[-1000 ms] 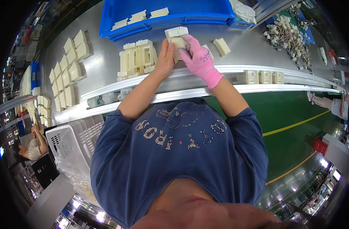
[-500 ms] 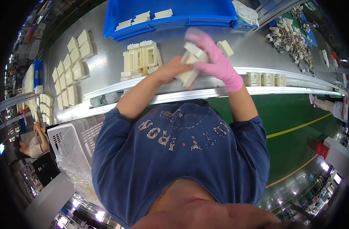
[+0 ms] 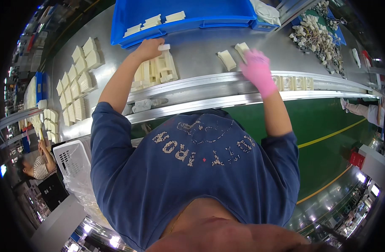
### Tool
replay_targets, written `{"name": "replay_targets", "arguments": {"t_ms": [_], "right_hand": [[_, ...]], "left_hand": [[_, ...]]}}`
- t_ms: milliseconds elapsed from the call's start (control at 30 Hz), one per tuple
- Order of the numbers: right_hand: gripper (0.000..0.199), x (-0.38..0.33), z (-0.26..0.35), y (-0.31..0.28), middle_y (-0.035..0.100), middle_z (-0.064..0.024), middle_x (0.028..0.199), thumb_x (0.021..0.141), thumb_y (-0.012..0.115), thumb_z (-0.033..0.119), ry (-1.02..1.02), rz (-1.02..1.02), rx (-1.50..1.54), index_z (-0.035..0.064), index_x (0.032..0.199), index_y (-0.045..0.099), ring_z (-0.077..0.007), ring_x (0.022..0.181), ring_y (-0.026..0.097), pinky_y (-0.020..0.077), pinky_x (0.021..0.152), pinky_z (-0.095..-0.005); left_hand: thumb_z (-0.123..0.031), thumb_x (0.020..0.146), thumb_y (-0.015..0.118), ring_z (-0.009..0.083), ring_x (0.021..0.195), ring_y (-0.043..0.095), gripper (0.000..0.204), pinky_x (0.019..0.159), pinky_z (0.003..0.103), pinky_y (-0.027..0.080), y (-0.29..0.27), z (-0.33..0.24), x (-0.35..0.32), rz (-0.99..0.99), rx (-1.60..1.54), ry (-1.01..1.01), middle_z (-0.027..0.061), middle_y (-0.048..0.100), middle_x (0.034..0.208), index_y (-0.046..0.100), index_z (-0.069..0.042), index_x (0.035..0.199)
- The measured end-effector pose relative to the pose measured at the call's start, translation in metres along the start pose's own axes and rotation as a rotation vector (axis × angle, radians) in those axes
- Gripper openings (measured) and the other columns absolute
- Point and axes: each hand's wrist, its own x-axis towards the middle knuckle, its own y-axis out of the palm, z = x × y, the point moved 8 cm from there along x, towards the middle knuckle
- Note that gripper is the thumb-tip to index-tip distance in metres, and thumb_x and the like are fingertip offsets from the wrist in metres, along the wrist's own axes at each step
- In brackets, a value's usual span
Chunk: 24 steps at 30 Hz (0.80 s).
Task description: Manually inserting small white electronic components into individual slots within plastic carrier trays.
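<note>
On the left, my bare left hand [image 3: 149, 49] is at the far end of a stack of cream plastic frames [image 3: 161, 69]. Its fingers are closed round a white plastic part [image 3: 164, 47] that pokes out beside them. To the right, my right hand [image 3: 259, 72] wears a pink glove and reaches over the metal table. Its fingertips are at the near end of a cream plastic block [image 3: 242, 48]; they are smeared, so their grip does not show. A second cream block [image 3: 227, 60] lies just left of it.
A blue tray [image 3: 188, 22] with thin white strips stands at the back. Cream parts in rows [image 3: 76, 80] lie at left. Several cream housings [image 3: 292, 83] sit between the metal rails at right. Wired connectors [image 3: 316, 42] are heaped farther right. A white crate [image 3: 72, 157] stands beside me.
My hands were together on a cream part and have parted. The left went left to the stacked frames, the right moved right and nearer. Two blocks now show where one did.
</note>
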Motion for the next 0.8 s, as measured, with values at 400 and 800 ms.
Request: {"name": "replay_targets", "arguments": {"t_ms": [400, 800], "right_hand": [[0.042, 0.058, 0.005, 0.113, 0.061, -0.0162, 0.084, 0.074, 0.058, 0.030, 0.016, 0.374, -0.015, 0.0008, 0.103, 0.050, -0.0290, 0.079, 0.058, 0.0449, 0.072, -0.0386], [0.030, 0.029, 0.090, 0.021, 0.060, -0.0165, 0.079, 0.076, 0.056, 0.024, 0.015, 0.086, 0.864, 0.0054, 0.099, 0.052, -0.0337, 0.071, 0.058, 0.0459, 0.063, -0.0375]], "left_hand": [[-0.019, 0.085, 0.044, 0.0148, 0.071, 0.053, 0.022, 0.064, 0.028, 0.044, -0.004, -0.060, -0.020, -0.210, -1.694, 0.219, 0.0059, 0.052, 0.081, 0.050, -0.004, 0.100], [-0.034, 0.094, 0.023, 0.0207, 0.103, 0.049, 0.037, 0.083, 0.033, 0.044, 0.037, -0.125, -0.033, -0.288, -1.806, 0.111, 0.0097, 0.045, 0.115, 0.032, -0.010, 0.122]]}}
